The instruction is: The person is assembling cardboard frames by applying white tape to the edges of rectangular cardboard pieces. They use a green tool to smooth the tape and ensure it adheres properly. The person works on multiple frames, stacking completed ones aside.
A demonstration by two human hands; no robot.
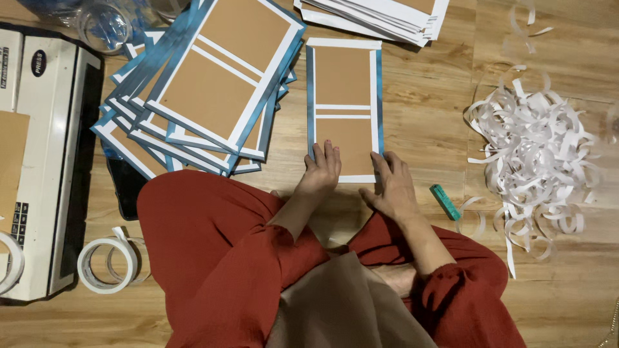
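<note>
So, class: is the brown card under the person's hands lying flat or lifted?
Flat: the brown card lies on the wooden floor, both hands pressing its near edge.

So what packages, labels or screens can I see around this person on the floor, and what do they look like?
Oval label: on the white machine at far left; small, dark with pale lettering.
Button panel: lower on that machine's top; small dark keys in rows.
Phone: screen dark, black slab half hidden under the fanned stack of blue-edged cards.
Clear plastic wrap: top left corner, crumpled, see-through.
No lit screen shows.
</note>
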